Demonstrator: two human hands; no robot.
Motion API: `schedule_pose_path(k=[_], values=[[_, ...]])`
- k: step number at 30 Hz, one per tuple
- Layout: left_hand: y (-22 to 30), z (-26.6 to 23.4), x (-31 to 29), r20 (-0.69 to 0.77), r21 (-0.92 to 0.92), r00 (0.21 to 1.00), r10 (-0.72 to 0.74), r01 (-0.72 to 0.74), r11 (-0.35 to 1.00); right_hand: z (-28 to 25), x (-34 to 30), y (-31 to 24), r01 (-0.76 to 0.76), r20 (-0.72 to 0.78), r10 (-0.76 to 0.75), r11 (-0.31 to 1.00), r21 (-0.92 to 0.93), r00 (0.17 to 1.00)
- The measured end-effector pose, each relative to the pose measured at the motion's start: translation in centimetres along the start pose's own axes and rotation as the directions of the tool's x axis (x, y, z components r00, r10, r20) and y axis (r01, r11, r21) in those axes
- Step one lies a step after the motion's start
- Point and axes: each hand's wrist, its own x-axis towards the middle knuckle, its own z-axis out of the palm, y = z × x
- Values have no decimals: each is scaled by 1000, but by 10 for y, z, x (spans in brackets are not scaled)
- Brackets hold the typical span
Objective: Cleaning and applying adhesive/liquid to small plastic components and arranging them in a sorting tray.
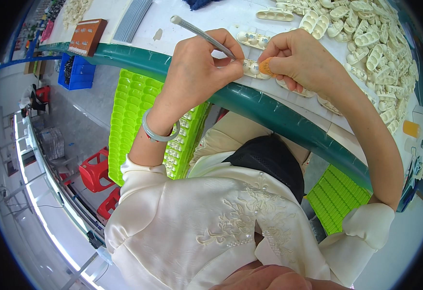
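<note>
Your L hand [199,70] is curled, thumb + fingers pinched on a grey rod-like tool [204,36] angled down-right toward the cream holder [253,69], while your R hand [308,60] pinches an orange round pc [268,66] at the holder's R end. That holder sits just inside the green table edge [269,107], long axis approx. L–R, dipping slightly R. Beyond, a similar holder [253,39] lies roughly parallel; far L, a brown box [89,36] has pale markings, too small to read.

The right hand [302,59] partly hides the orange piece [266,66].
</note>
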Motion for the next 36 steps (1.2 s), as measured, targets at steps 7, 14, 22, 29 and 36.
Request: schedule_pose_path(k=[7, 14, 22, 29, 36], values=[[6, -2, 3, 45, 105, 998, 48, -53, 993, -8, 0, 6, 40, 82, -42, 999, 31, 996], [5, 2, 1, 28, 104, 992, 126, -128, 986, 4, 2, 1, 118, -16, -118, 993, -4, 993], [3, 2, 3, 5, 144, 988, 154, -153, 978, 11, 12, 1, 99, -16, -99, 995, 10, 995], [-36, -26, 32, -402, -12, 913, 63, -75, 997, 10, 15, -8, 3, 17, -4, 996, 94, 1000], [-80, -44, 82, -239, 393, 797, 554, -443, 806, 13, 14, -6, -93, 2, 93, 988, 121, 996]])
